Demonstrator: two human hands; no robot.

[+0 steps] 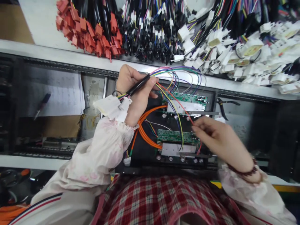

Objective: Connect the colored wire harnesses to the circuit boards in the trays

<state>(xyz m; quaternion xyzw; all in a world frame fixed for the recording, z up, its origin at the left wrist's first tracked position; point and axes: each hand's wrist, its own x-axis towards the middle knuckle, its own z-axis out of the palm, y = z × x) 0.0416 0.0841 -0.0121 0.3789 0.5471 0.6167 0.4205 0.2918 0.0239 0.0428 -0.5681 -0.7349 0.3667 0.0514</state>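
Note:
My left hand (137,90) is closed around a wiring harness (139,86) in a black sleeve. White connectors (114,106) hang from the harness near my wrist, and loose coloured wires fan out on its other side. Between the fingertips of my right hand (215,136) is a red wire (177,101) of that harness, drawn out to the right. Below the hands lie two green circuit boards with metal plates, an upper board (185,97) and a lower board (175,136). Orange cables (142,129) curve into their left ends.
Bundles with red connectors (89,31), black connectors (150,40) and white connectors (248,50) lie along the back. Pliers (222,107) rest at the right. A pen (42,104) lies on paper (61,92) at the left. A metal rail (47,53) runs across behind the boards.

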